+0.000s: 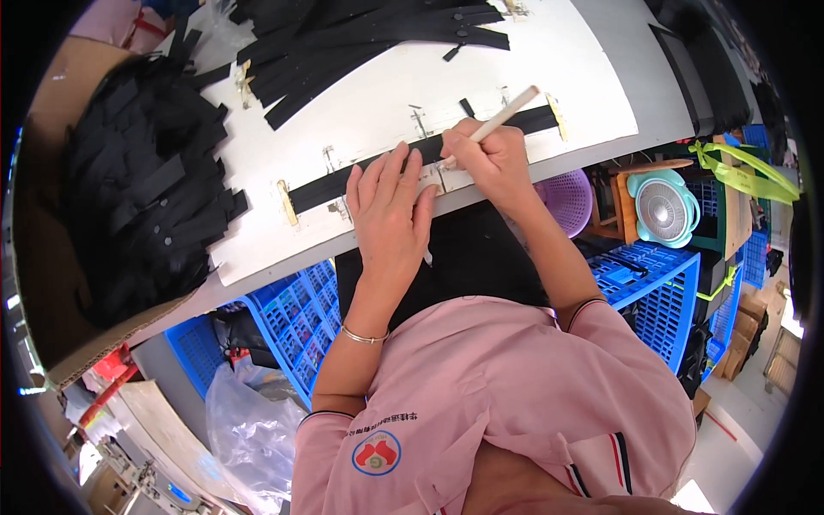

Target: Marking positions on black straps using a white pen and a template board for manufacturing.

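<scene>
Head view, we list: grey worktop (657, 112); white board (584, 69) upon it; one black strip (432, 149) along the board's near edge, heaped strips (369, 39) behind. Left hand (386, 202): grip loosely spread, flat over the strip. Right hand (492, 163): grip closed around a white pen (515, 103). Surroundings, we note: carton (94, 58) of black pieces (146, 180), blue crates (657, 322), purple basket (568, 202), turquoise fan (663, 209).

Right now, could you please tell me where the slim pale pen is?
In the head view, the slim pale pen is right of centre, in the person's right hand, slanting over the long black fabric strip, right of the left hand.
</scene>
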Motion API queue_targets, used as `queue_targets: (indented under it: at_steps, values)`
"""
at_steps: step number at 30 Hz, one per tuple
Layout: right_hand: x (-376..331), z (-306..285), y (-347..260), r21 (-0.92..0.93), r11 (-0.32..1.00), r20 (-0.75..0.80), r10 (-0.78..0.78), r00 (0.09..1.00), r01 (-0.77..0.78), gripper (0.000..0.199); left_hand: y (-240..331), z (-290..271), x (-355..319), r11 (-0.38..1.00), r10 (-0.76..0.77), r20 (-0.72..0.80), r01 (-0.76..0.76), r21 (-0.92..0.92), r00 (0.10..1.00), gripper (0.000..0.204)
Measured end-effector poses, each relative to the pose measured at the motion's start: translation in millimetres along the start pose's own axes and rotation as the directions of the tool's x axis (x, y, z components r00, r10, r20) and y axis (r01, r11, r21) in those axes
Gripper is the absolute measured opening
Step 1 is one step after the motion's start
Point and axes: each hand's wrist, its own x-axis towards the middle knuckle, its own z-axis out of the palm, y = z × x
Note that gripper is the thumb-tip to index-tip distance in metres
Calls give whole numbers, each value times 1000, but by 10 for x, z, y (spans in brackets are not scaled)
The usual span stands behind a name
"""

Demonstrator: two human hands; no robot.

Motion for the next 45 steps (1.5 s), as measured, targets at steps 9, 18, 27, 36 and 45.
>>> queue_targets:
  at_steps: [9, 18, 27, 36, 45]
  values:
    - [169, -837, 146, 3, 992, -253, 125, 959, -128, 27, 29, -22, 3, 1000, 7, 10, -7, 22, 1000, 41]
    - [144, -876, 394, -17, 1000, -249, 15, 968, -20, 25, 373, 200, 329, 993, 46, -103, -57, -106, 994, 32]
    - [126, -866, 358, -187, 981, -169, 9, 985, -41, 22, 530, 719, 627, 980, 128, -85, -139, -144, 988, 19]
    - [83, -897, 334, -97, 995, -207, -11, 978, -9, 23, 534, 742, 618, 982, 128, -94, -139, -125, 987, 20]
    - [110, -870, 327, -224, 974, -89, 14, 996, -33, 25, 489, 718, 617, 988, 92, -94, -103, -115, 991, 20]
